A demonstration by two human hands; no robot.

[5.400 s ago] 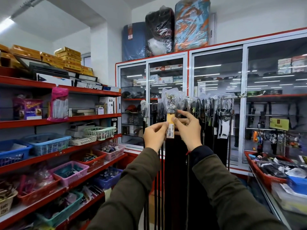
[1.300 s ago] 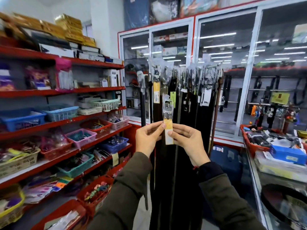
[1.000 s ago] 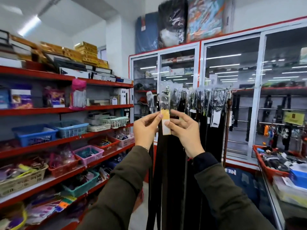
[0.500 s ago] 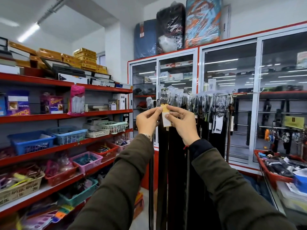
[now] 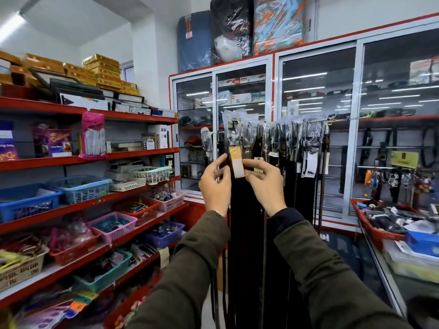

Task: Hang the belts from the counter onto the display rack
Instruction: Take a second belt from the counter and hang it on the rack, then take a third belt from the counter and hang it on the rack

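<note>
A black belt (image 5: 240, 210) with an orange and white tag (image 5: 236, 162) hangs straight down in front of me. Its plastic-wrapped buckle (image 5: 234, 128) is up at the left end of the display rack's rail (image 5: 344, 119). My left hand (image 5: 215, 186) pinches the strap at the tag's left edge, and my right hand (image 5: 266, 188) pinches the tag's right edge. Whether the buckle sits on the rail is hidden by its wrapping. Several other black belts (image 5: 301, 143) hang in a row to the right.
Red shelves (image 5: 133, 197) with plastic baskets run along the left. Glass-door cabinets (image 5: 316, 96) stand behind the rack. At the right are a glass counter (image 5: 380, 264), a red basket of wrapped goods (image 5: 377, 231) and a blue box (image 5: 421, 242).
Both hands have lifted the tagged belt from chest height up to the rail, at the left end of the hanging row. They still grip it at the tag.
</note>
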